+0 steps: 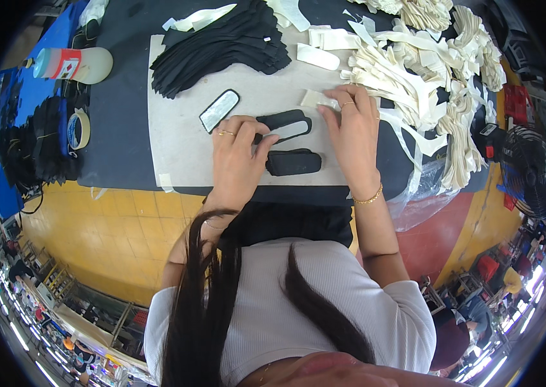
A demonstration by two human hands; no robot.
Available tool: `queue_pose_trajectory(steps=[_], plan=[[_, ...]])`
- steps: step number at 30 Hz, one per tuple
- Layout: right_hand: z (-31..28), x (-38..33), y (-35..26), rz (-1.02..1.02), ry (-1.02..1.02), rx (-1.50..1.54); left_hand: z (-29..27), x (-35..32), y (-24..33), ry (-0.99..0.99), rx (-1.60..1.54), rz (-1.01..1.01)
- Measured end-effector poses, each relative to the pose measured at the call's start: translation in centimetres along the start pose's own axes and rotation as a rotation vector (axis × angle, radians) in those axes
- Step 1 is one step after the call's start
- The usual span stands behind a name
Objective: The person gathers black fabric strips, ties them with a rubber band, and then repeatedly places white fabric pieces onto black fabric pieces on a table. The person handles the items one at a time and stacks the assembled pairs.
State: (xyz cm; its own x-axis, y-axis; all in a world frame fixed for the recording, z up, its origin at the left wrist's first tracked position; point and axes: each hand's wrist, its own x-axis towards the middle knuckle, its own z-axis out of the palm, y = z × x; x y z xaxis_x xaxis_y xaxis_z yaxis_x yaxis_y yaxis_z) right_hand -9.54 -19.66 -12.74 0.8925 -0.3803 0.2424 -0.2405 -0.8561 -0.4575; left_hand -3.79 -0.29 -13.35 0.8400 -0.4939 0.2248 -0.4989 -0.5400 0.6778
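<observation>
Left hand (237,155) fingers pressed together on black oblong piece (284,124) at frame centre, right hand (352,132) pinching cream strip (317,99); advisable: aligning edges squarely before pressing.

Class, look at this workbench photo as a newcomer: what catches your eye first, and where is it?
The tangled heap of cream fabric strips at the bench's far right stands out, beside a fanned stack of black fabric pieces. At the centre, the left hand presses a black oblong padded piece, and the right hand touches a cream strip.
</observation>
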Motion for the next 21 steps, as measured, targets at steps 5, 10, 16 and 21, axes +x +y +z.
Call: queue_pose_trajectory(steps=[5, 10, 16, 21], plan=[[0.1, 0.1, -0.7, 0.204, -0.080, 0.187, -0.9, 0.3, 0.0, -0.045, -0.124, -0.104], [-0.7, 0.3, -0.7, 0.240, -0.081, 0.350, -2.5, 0.8, -1.1, 0.060, -0.458, -0.386], [-1.7, 0.3, -0.8, 0.306, -0.263, 0.682, -5.5, 1.7, -4.6, 0.287, 0.115, -0.300], [-1.0, 0.6, -2.2, 0.320, -0.387, 0.617, -4.3, -0.5, -3.4, -0.019, 0.069, 0.022]])
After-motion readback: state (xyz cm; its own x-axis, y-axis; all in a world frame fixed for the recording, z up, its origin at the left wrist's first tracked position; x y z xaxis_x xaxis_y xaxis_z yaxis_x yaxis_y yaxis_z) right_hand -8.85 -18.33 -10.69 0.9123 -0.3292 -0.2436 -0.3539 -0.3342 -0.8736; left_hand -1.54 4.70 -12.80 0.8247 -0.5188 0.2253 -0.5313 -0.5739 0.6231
